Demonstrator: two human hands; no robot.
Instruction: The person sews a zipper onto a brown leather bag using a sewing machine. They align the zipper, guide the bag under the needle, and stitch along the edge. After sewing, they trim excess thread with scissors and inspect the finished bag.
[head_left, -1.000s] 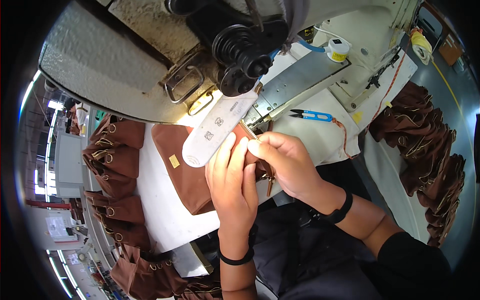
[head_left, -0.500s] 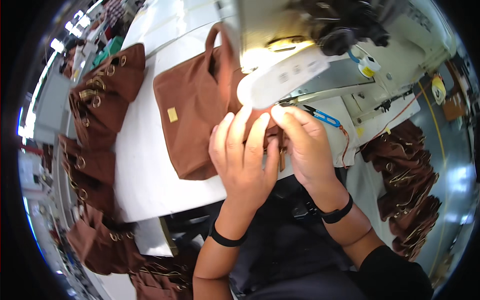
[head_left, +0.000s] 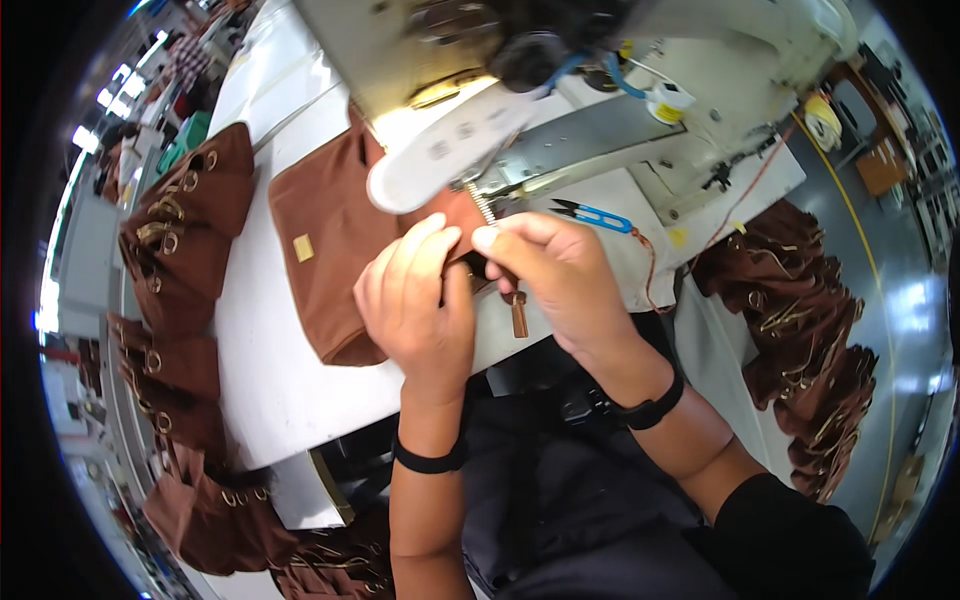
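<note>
A brown bag [head_left: 320,290] with a small gold plate lies on the table, its upper part under the white plastic guard [head_left: 425,160] of a sewing machine [head_left: 770,80]. A light zipper [head_left: 480,200] runs along a strip from near the presser foot. My right hand [head_left: 575,290] pinches the bag's edge at this zipper, thumb on top, a leather tab hanging below. My left hand [head_left: 415,310] grips the bag just to the left, fingers curved together on the fabric, tips below the guard. Blue thread snips [head_left: 605,218] lie right of the needle area.
The white tabletop [head_left: 275,400] curves along the front. Piles of brown bags flank me at left [head_left: 185,215] and right [head_left: 800,320]. A small white container [head_left: 668,100] sits on the machine bed. A person in a checked shirt [head_left: 185,60] is far back left.
The view has swung, showing more of the bag and table's back. My left fingertips have drawn down from the guard's edge. My right hand stays pinched at the zipper.
</note>
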